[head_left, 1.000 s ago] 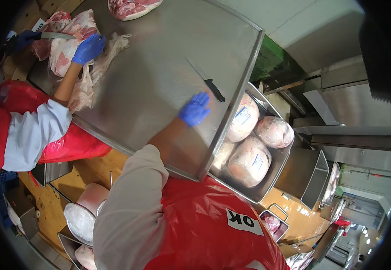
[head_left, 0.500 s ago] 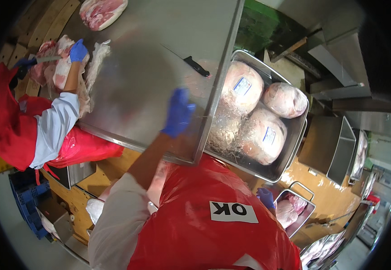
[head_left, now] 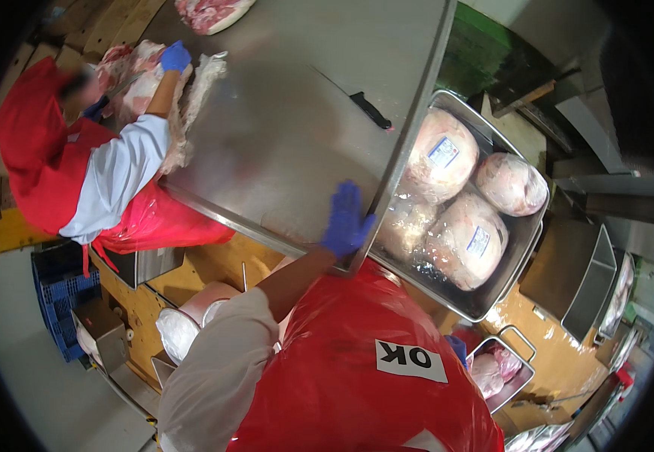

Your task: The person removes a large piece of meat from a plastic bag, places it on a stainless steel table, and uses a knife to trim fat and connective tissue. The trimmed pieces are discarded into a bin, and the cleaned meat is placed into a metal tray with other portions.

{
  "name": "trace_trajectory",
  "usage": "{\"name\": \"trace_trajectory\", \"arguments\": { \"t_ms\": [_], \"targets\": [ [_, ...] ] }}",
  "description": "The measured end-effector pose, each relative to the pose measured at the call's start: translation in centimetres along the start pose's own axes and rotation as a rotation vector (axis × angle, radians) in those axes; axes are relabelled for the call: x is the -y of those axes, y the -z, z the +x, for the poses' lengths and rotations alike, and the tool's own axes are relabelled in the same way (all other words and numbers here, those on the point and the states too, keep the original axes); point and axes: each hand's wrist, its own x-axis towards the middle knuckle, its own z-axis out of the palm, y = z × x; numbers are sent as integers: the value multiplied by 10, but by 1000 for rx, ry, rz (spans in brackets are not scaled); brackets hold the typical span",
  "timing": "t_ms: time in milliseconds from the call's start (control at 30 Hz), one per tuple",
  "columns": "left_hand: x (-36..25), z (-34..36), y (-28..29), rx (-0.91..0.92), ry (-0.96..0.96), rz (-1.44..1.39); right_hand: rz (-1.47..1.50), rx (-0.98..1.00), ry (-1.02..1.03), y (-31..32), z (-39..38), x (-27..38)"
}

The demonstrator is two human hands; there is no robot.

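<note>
Left fingers [head_left: 347, 199] and tub [head_left: 521, 239] flank table rim [head_left: 407, 143].

The wearer has a glossy, creased red apron [head_left: 334, 361] at 6 o'clock. On it, toward 5 o'clock, a white rectangular label [head_left: 386, 360] bears bold black upside-down lettering. A loose, wrinkled off-white sleeve [head_left: 218, 365] fills 7 o'clock. The left grip [head_left: 346, 224], near centre, wears a plain blue glove ending around the wrist.
</note>
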Motion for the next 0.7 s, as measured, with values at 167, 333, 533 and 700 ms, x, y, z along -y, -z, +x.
{"name": "trace_trajectory", "arguments": {
  "t_ms": [167, 333, 533, 700],
  "targets": [
    [-54, 54, 1, 46, -246, -345, 5, -13, 71, -4, 5, 58],
    [54, 102, 60, -173, -29, -122, 88, -47, 64, -3, -21, 56],
    [202, 126, 92, -216, 269, 338, 67, -104, -89, 16, -40, -10],
    [106, 162, 25, -291, -174, 86, 18, -116, -82, 24, -37, 14]
  ]
}}
